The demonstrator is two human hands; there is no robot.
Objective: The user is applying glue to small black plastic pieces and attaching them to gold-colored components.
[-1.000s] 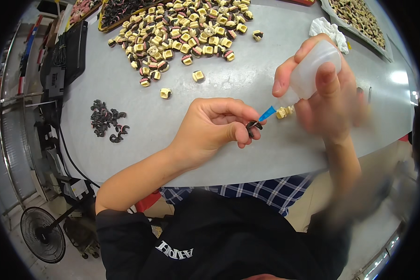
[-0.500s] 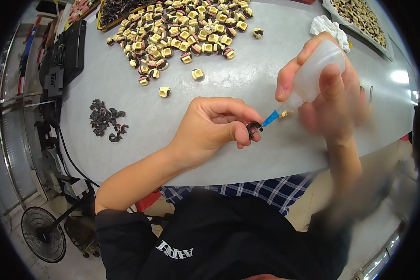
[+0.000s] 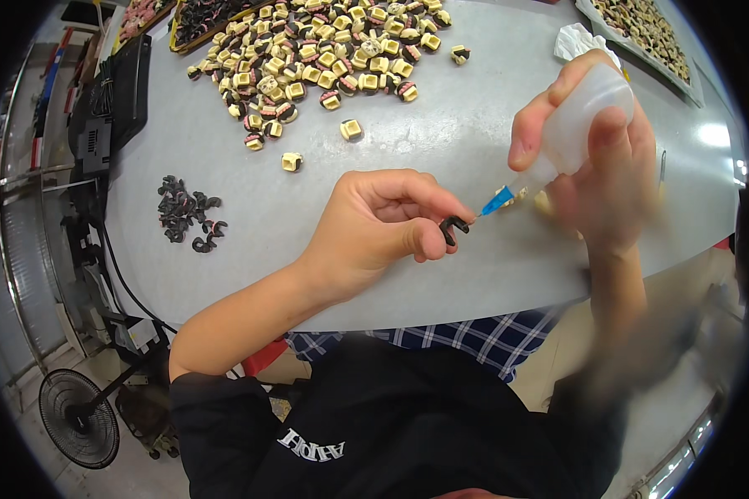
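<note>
Between the thumb and fingers of my left hand (image 3: pixel 383 218) is a small black U-shaped piece (image 3: pixel 452 229), its open side turned to the right. My right hand (image 3: pixel 603 158) grips a translucent squeeze bottle (image 3: pixel 589 108), tilted down to the left. The bottle's blue needle tip (image 3: pixel 498 200) points at the black piece, its fine end close beside it; whether they touch I cannot tell. Under the bottle, small cream pieces on the table are partly hidden. A small pile of similar black pieces (image 3: pixel 183 209) lies left of my left hand.
Many cream, black and pink pieces (image 3: pixel 324 62) are heaped at the back of the grey table (image 3: pixel 291 258). Trays of parts stand at the far left and far right, the right tray (image 3: pixel 653 46) beside a crumpled white tissue (image 3: pixel 578 41). A black fan (image 3: pixel 79 418) stands lower left.
My right hand has drawn the bottle slightly up and to the right, so the needle tip sits farther from the black piece. That piece has turned a little in my left fingers.
</note>
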